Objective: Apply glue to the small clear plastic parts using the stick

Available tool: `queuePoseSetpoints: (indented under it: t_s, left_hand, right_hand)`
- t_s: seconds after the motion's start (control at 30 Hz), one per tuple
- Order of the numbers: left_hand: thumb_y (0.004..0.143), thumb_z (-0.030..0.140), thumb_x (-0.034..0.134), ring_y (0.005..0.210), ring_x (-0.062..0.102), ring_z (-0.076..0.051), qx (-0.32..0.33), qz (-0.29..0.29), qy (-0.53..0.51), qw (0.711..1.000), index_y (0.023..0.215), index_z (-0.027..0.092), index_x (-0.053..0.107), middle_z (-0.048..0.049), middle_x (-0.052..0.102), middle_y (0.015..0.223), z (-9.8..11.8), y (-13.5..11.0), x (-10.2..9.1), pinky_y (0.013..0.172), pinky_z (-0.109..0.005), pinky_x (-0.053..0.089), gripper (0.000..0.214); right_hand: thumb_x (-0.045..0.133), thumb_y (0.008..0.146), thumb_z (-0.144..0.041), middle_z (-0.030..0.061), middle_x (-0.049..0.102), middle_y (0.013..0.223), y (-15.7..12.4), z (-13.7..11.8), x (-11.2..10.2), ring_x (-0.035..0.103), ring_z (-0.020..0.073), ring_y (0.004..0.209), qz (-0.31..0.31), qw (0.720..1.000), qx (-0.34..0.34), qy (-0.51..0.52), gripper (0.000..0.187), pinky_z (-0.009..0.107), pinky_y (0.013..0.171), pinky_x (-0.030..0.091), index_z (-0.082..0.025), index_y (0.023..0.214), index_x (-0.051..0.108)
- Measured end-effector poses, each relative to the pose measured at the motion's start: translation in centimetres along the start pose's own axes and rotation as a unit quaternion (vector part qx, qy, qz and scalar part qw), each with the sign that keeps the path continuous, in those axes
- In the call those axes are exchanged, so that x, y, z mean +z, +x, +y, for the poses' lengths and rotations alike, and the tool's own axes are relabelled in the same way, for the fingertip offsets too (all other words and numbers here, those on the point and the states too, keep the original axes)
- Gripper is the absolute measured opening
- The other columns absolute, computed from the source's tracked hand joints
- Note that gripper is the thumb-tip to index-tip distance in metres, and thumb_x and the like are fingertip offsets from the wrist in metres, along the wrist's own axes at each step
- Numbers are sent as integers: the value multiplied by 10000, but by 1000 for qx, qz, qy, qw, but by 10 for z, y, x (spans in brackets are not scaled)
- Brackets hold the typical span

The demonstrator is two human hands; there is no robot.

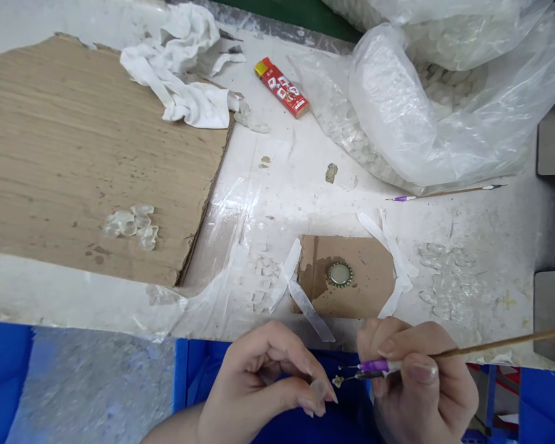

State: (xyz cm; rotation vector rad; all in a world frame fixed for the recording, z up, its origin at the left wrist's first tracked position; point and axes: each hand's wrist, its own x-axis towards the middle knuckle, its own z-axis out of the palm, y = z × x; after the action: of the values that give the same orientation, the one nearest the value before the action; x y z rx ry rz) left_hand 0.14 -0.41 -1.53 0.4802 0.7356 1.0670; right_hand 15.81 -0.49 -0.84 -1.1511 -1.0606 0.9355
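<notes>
My left hand (263,385) is at the bottom centre, its thumb and fingers pinched on a small clear nail-shaped plastic piece (319,390). My right hand (416,376) is beside it, fingers closed round a thin brush (448,354) with a wooden handle and a purple collar. The brush tip almost touches the clear piece. Just beyond the hands a metal bottle cap (340,274) sits on a small brown cardboard square (370,277) taped to the white table (300,179).
A large cardboard sheet (74,154) carries a small heap of clear pieces (132,225). More clear pieces (448,280) lie at right. A second brush (444,193), a red lighter (282,87), a white cloth (180,68) and plastic bags (444,98) of pieces lie beyond. Blue bins (9,370) run along the near edge.
</notes>
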Motion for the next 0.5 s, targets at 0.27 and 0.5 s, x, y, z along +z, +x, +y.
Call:
queuePoseSetpoints:
  t_s: [0.27, 0.5]
  left_hand:
    - [824, 152, 913, 653, 850, -197, -51, 22, -28, 998, 881, 217, 803, -16, 875, 753, 6, 0, 4, 578, -179, 683, 140]
    - [790, 145, 940, 675, 820, -102, -88, 71, -57, 992, 841, 244, 828, 26, 872, 769, 16, -2, 18, 651, -110, 644, 158]
  right_hand:
    - [481, 1082, -226, -51, 487, 565, 7, -8, 5, 417, 113, 415, -56, 998, 21, 19, 206, 257, 407, 399, -226, 1019, 678]
    - [496, 1084, -266, -44, 521, 582, 4, -7, 2, 388, 102, 407, -73, 997, 21, -19, 187, 257, 415, 381, -236, 982, 651]
